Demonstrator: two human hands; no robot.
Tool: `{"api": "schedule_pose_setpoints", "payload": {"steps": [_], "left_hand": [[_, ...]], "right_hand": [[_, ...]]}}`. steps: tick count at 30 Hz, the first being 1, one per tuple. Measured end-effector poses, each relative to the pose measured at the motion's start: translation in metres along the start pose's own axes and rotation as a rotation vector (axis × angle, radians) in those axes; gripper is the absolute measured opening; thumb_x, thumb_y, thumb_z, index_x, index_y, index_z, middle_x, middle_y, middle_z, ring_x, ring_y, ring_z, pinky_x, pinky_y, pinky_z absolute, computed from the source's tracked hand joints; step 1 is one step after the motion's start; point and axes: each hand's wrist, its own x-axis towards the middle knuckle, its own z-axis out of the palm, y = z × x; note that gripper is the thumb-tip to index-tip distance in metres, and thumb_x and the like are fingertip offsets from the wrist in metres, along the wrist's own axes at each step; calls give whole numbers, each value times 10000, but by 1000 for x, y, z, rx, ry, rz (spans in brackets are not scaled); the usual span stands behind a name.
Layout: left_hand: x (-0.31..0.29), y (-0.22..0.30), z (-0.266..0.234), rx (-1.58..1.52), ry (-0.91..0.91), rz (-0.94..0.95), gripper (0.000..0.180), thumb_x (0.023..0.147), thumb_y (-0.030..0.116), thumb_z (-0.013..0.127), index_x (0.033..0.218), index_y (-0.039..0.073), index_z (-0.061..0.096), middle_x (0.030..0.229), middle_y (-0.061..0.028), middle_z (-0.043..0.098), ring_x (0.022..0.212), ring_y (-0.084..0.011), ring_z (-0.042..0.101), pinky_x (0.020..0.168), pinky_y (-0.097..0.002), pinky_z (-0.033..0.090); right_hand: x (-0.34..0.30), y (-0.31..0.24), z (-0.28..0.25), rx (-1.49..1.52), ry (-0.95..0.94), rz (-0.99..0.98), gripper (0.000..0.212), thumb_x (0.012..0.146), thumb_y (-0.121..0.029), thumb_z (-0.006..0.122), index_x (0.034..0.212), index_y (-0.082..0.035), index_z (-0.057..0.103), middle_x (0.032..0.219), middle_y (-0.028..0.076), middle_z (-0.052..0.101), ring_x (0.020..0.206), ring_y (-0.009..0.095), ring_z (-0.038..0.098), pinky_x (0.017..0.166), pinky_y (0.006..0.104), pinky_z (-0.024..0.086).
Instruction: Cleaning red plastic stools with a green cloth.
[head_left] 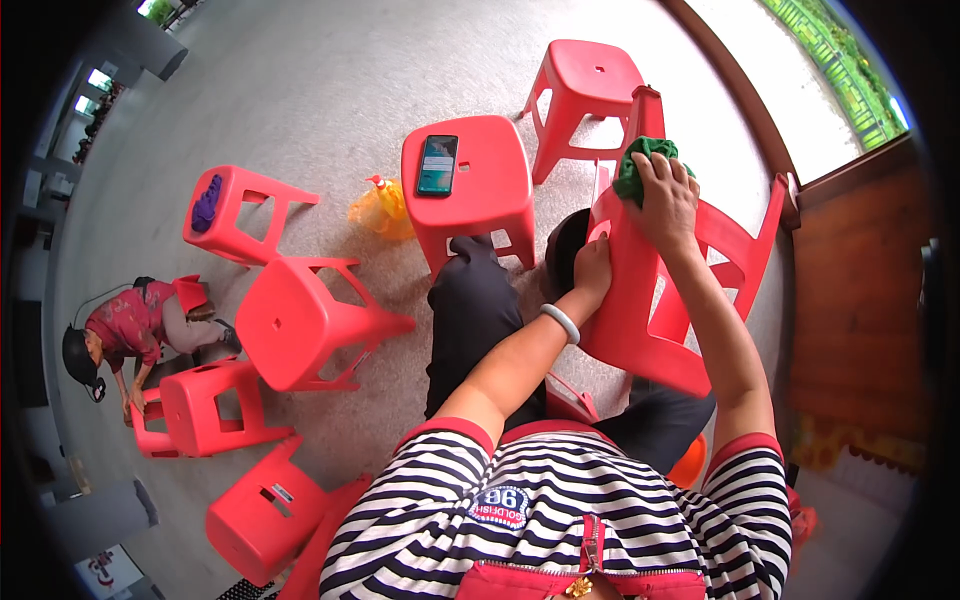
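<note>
A red plastic stool [645,330] lies tipped on its side in front of me, its legs pointing away and to the right. My left hand [593,272], with a pale bracelet on the wrist, is closed on the stool's near left edge. Against the upper part of a leg, my right hand [665,205] presses a bunched green cloth [632,178], fingers curled over it. Part of the cloth is hidden under the palm.
Ahead stands a red stool [490,205] bearing a phone [438,165]. Beside it is a yellow bottle with a red top [385,210]. Several red stools stand left, one with a purple cloth [207,203]. A person [130,325] bends over stools there. A wooden door [850,310] is right.
</note>
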Motion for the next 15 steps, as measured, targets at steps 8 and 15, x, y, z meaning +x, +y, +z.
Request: {"api": "schedule_pose_setpoints", "payload": {"steps": [8,15], "left_hand": [[-5,8,18,-236,36,-164,526,1036,372,458,904,-81,690,789,-199,682,729,-282,627,736,-404,472],[-6,6,18,-114,26,-142,546,1041,373,416,925,-87,687,861,-266,690,811,-351,667,788,-423,478]], "right_hand": [[-64,110,-6,-113,100,210,569,765,-184,753,1308,-249,597,1255,34,595,1203,301,555,974,472,456],[-111,165,4,-188,144,480,494,847,-335,704,1327,-296,590,1329,28,561,1301,305,467,978,526,457]]}}
